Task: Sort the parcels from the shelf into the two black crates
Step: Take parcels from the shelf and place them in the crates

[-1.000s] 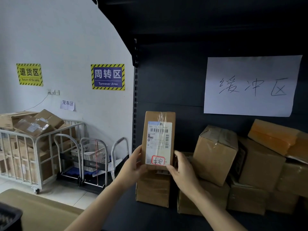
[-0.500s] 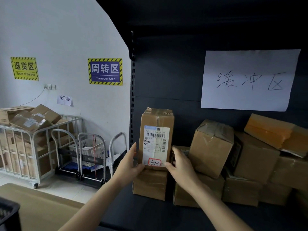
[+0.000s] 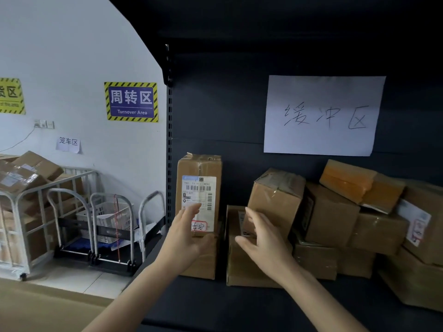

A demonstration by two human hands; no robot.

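1. The tall parcel (image 3: 199, 168) stands upright on a lower box (image 3: 203, 264) at the left end of the shelf (image 3: 215, 305), with its label (image 3: 200, 188) facing me.
2. Both hands are spread and hold nothing. My left hand (image 3: 185, 232) hovers in front of the lower part of the label, and I cannot tell whether it touches the cardboard. My right hand (image 3: 261, 238) hovers in front of the squat box (image 3: 242, 267) next door, just below the tilted box (image 3: 275, 195).
3. I judge the step in hand to be choosing a parcel and taking hold of it.
4. I would read the red-circled mark (image 3: 199, 226) first, since it probably decides the crate. That means shifting my left fingers off it.
5. For the tall parcel I would use one palm on each narrow side, below the middle. It looks tippy on such a small footing.
6. I would lift it straight up before drawing it out, so the lower box is not dragged forward.
7. I would keep my right wrist clear of the tilted box, because it leans on its neighbours and a nudge could slide it.
8. Neither black crate is in view, so I would turn to look for them only once my grip feels sure.
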